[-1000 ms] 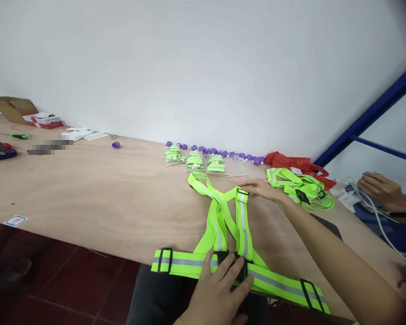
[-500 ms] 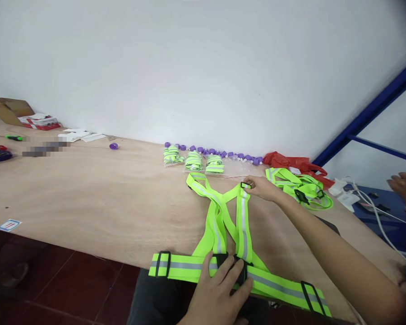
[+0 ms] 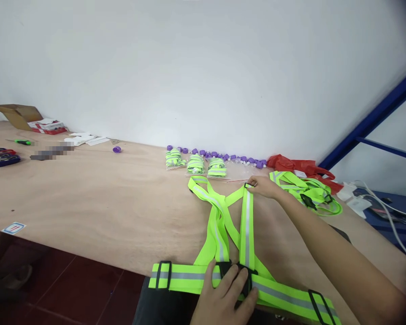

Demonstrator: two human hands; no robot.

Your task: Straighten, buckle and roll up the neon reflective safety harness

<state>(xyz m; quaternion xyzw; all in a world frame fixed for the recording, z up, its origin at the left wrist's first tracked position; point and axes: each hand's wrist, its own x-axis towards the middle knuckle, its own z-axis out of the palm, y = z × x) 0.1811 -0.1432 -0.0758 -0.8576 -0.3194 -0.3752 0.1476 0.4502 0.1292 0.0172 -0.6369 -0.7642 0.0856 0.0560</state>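
Observation:
A neon-yellow reflective harness vest with grey stripes lies on the table, its waist belt across the front edge. My left hand rests with fingers spread over the black buckle at the belt's middle. Up at the top of the right shoulder strap, my right hand pinches the strap beside a small black slider. That strap runs straight and taut to the belt, while the left strap is loosely looped. Larger black sliders sit near both belt ends.
Several bagged folded vests stand before a row of purple rolls by the wall. At right are another loose vest, a red plastic bag and white cables. A cardboard box and tools lie far left.
The right strap looks straighter and narrower at the slider, with my right hand still on it. My left hand stays on the buckle. Another person's hand at the right has left the view.

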